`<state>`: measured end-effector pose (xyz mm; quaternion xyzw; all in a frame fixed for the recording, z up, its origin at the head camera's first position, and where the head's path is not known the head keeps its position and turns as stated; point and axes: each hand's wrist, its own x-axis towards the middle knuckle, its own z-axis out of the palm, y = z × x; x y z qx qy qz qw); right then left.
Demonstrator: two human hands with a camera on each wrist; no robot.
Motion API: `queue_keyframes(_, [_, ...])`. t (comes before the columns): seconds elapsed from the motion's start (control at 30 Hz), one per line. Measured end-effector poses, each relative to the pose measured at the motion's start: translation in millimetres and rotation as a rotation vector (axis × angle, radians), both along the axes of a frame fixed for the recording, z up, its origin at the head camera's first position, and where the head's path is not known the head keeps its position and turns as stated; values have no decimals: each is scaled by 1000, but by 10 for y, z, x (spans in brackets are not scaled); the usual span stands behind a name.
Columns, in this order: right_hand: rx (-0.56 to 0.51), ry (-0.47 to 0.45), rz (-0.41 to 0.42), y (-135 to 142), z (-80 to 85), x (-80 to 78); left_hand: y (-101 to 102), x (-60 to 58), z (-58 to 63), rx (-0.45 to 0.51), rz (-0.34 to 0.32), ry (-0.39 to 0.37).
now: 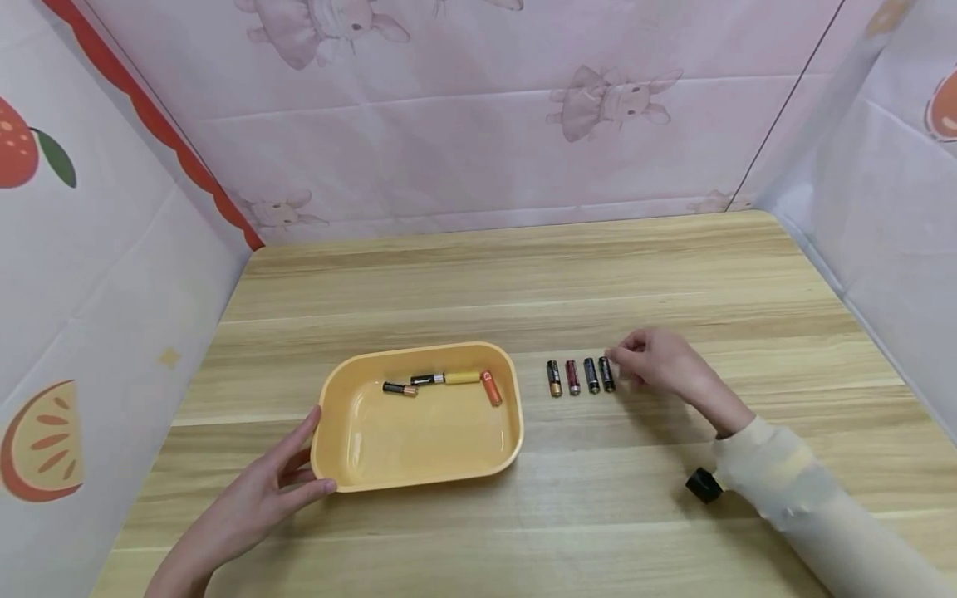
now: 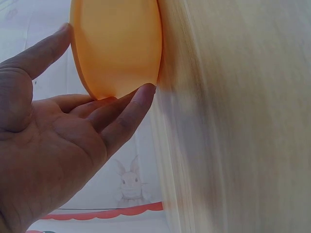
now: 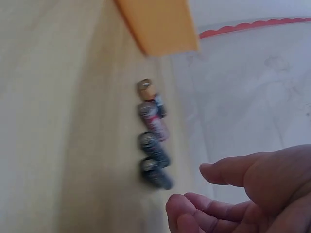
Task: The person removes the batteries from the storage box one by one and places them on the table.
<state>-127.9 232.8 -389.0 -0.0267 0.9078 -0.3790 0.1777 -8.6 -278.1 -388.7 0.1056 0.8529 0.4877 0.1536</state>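
Observation:
A yellow plastic tub sits left of centre on the table. My left hand holds its left end, one digit at the rim and others against the outer wall, as the left wrist view also shows. Inside lie a black-and-copper battery, a black one, a yellow one and an orange one. Right of the tub, a row holds a black-and-copper battery, a red one and dark ones. My right hand is beside the rightmost dark battery, thumb and fingers apart with nothing between them.
The wood-grain table meets a pink rabbit-print cloth at the back and white cloth at both sides. A small black object shows at the right sleeve.

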Motion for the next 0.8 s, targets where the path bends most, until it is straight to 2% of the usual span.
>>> queue_keyframes(0.13, [-48,55,29,-39,214,-65,-1,1,8,-4,3,-3])
queue_keyframes(0.27, [-115,100,54,-131,501,-132,0,1,12,-2,2,-3])
queue_keyframes(0.5, [-164,180,139,-422,983,-204,-2,-2,9,1,-2,5])
queue_keyframes(0.63, [-183,229,180,-670,1112,-240,-8,0,8,2,-4,6])
queue_keyframes(0.8, [-265,271,234,-1014,1158,-294,-1,2,10,12,-6,5])
